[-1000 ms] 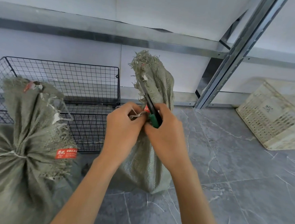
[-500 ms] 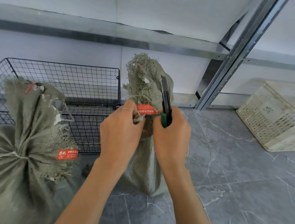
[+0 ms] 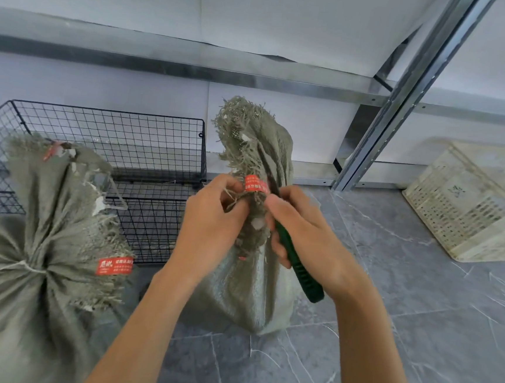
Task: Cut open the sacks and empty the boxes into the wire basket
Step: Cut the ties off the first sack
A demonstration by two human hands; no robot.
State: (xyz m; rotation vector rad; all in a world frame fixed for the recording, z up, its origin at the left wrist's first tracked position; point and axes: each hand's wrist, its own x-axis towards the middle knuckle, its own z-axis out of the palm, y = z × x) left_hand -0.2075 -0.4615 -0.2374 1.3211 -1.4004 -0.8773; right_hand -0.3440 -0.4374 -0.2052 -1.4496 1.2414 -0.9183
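A grey-green woven sack (image 3: 246,285) stands upright on the floor in the middle, its frayed top above a red label (image 3: 255,184). My left hand (image 3: 212,221) pinches the sack's gathered neck just left of the label. My right hand (image 3: 305,241) grips a green-handled knife (image 3: 298,265), its dark blade up against the neck beside the label. A second, larger sack (image 3: 30,269) tied with white string lies at the lower left. The black wire basket (image 3: 113,130) stands behind both sacks, with nothing visible inside it.
A cream plastic crate (image 3: 473,204) leans at the right by the wall. A metal shelf rail (image 3: 194,70) and an upright post (image 3: 403,91) run behind. Grey marble floor tiles (image 3: 417,312) lie open on the right.
My right hand has turned the knife from pointing straight up to slanting, handle down to the right, blade at the sack's neck. My left hand has moved slightly up the neck.
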